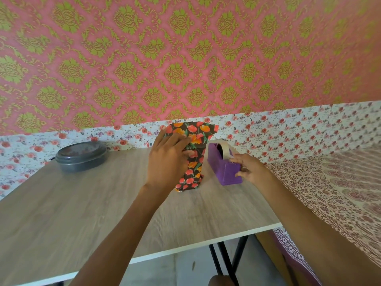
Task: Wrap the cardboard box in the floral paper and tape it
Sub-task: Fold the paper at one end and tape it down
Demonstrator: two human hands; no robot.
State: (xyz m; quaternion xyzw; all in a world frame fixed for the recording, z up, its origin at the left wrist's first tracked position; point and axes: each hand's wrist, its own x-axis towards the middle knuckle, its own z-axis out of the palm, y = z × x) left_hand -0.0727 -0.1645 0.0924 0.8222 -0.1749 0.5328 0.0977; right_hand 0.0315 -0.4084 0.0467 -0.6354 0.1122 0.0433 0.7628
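Far to the left of the parcel, a grey round container with a lid stands on the wooden table, well apart from the work. The left hand lies on the parcel from its left side, with the fingers straight and flat, pressing the floral paper down. The cardboard box itself is hidden under this paper. The parcel is near the middle of the table and its long axis runs away from the person; at the far end the paper stands open and loose, not yet folded. Just beside the parcel on its right, almost parallel to it, sits the purple tape dispenser with its roll of tape. The right hand holds the dispenser's near end with curled fingers, the thumb up at the cutter; I cannot tell whether it already pinches the tape end. I judge that the tape must travel only a short way left to the seam, and nothing stands between. Right of the parcel, beyond the table edge, is a patterned cloth.
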